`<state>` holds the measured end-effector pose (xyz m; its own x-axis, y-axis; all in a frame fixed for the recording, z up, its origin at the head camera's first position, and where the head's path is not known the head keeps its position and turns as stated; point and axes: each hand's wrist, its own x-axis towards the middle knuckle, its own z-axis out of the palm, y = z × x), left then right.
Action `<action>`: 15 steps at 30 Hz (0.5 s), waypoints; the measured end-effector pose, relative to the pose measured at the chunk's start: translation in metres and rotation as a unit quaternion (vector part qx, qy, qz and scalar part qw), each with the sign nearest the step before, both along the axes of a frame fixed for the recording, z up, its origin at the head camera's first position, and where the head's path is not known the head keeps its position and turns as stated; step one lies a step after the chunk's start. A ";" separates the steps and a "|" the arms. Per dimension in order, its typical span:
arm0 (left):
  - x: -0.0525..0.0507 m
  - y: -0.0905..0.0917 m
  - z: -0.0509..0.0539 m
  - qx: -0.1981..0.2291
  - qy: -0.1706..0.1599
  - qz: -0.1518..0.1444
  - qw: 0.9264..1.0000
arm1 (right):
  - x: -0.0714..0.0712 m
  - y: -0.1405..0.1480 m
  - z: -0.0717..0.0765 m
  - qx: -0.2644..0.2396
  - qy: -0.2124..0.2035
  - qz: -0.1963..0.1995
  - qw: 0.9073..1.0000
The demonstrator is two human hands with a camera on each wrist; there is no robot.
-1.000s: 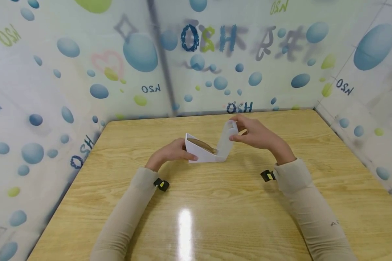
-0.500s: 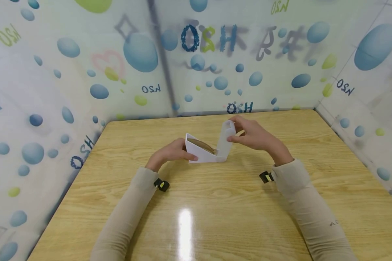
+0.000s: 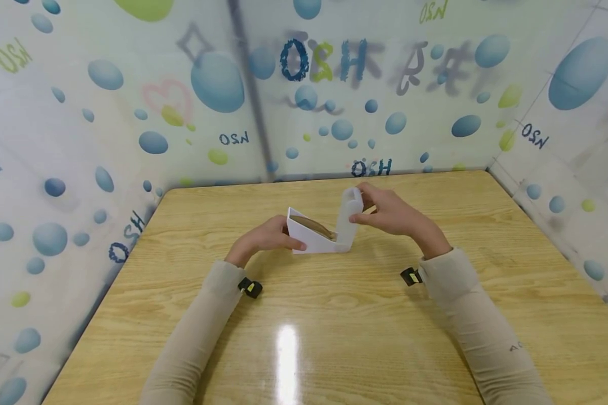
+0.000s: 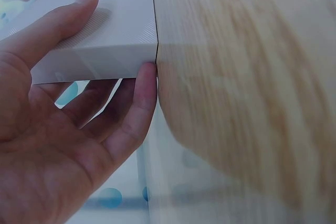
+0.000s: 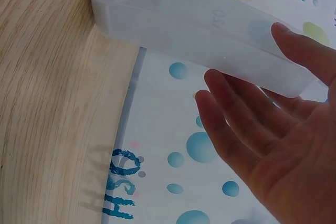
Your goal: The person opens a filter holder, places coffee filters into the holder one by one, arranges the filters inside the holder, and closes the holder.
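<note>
A white slant-sided case stands on the wooden table in the head view. Its translucent hinged cover is tilted up at the right end. Inside the case sit thin brown, curved pieces, whose kind I cannot make out. My left hand grips the case's left end, with the thumb on the near side. In the left wrist view, the fingers bend against the end wall. My right hand holds the cover's upper end between thumb and fingers. The cover spans the top of the right wrist view.
The wooden table reaches a back wall printed with blue and green drops and letters. Side walls flank it left and right. Each sleeve carries a small black device at the cuff.
My right hand has shifted slightly left, swinging the cover a little toward the case. My left hand and the case have stayed in place.
</note>
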<state>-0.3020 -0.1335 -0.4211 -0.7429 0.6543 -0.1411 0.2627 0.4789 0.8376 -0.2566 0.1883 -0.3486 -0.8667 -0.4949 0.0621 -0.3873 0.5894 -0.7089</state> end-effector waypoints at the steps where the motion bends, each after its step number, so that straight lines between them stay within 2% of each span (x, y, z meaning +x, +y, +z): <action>1: 0.000 0.000 0.000 0.000 -0.001 0.000 1.000 | 0.000 0.000 0.000 0.001 -0.001 0.000 1.000; 15: -0.001 0.000 0.000 -0.004 -0.001 0.005 1.000 | -0.001 -0.008 -0.007 0.008 -0.003 0.001 1.000</action>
